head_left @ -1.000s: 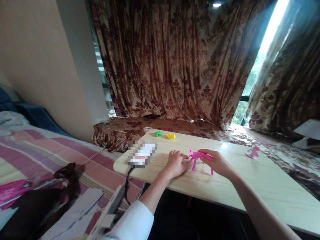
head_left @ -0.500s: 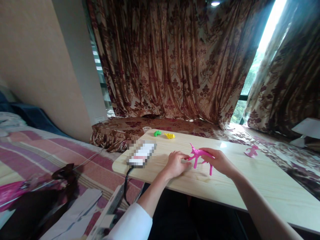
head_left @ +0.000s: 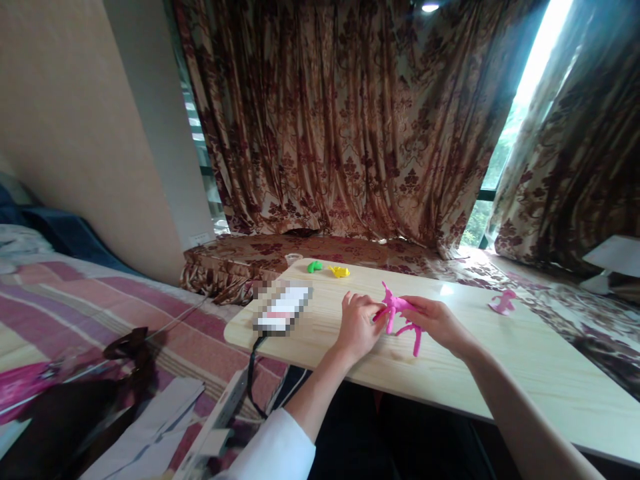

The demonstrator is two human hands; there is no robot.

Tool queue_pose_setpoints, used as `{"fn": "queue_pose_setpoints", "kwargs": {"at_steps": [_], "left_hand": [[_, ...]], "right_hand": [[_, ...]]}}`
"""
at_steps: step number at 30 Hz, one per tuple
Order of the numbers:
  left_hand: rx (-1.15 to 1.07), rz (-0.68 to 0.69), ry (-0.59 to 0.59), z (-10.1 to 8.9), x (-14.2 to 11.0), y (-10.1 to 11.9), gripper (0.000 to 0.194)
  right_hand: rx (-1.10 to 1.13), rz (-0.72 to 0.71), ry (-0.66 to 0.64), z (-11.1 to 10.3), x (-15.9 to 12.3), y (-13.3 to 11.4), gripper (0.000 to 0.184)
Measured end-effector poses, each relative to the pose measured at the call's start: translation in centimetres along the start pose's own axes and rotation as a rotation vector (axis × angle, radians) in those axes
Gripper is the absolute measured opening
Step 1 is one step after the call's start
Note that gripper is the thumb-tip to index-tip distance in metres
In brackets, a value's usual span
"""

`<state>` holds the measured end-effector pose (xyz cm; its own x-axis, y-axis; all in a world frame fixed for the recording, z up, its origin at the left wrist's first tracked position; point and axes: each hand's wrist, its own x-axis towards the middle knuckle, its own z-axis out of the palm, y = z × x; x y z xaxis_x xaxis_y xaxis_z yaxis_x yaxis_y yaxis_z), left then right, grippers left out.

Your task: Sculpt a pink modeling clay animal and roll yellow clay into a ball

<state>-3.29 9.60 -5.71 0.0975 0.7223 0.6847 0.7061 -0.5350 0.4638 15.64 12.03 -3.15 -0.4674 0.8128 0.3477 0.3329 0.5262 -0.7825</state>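
Pink four-legged figure (head_left: 393, 305) between two hands over the near part of the pale wooden table (head_left: 450, 360).
The left hand (head_left: 361, 325), at its 9 o'clock, pinches a front limb between thumb and fingers; the right hand (head_left: 440, 323), at 3 o'clock, pinches the body's rear end. Whether the legs touch the wood cannot be told. Farther out on the table lie a yellow piece (head_left: 341, 272) and green piece (head_left: 315, 267) toward 10 o'clock, a pixelated device (head_left: 284, 308) at 9, and a paler pink piece (head_left: 505, 303) at 3.
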Motion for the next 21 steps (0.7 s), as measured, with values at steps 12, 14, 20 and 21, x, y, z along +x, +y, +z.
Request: {"fn": "queue_pose_setpoints", "kwargs": {"at_steps": [12, 14, 20, 21], "left_hand": [[0.049, -0.034, 0.031, -0.3, -0.9, 0.0, 0.027], [0.055, -0.039, 0.025, -0.3, -1.1, -0.3, 0.024], [0.064, -0.051, 0.014, 0.0, -1.0, -0.8, 0.016], [0.066, -0.055, 0.015, 0.0, -1.0, -0.8, 0.016]], "right_hand": [[0.016, 0.011, 0.028, 0.0, 0.1, 0.0, 0.047], [0.007, 0.005, 0.036, 0.0, 0.0, 0.1, 0.049], [-0.068, -0.031, 0.027, -0.3, 0.0, -0.3, 0.040], [-0.095, -0.039, 0.030, -0.4, 0.0, -0.4, 0.038]]}}
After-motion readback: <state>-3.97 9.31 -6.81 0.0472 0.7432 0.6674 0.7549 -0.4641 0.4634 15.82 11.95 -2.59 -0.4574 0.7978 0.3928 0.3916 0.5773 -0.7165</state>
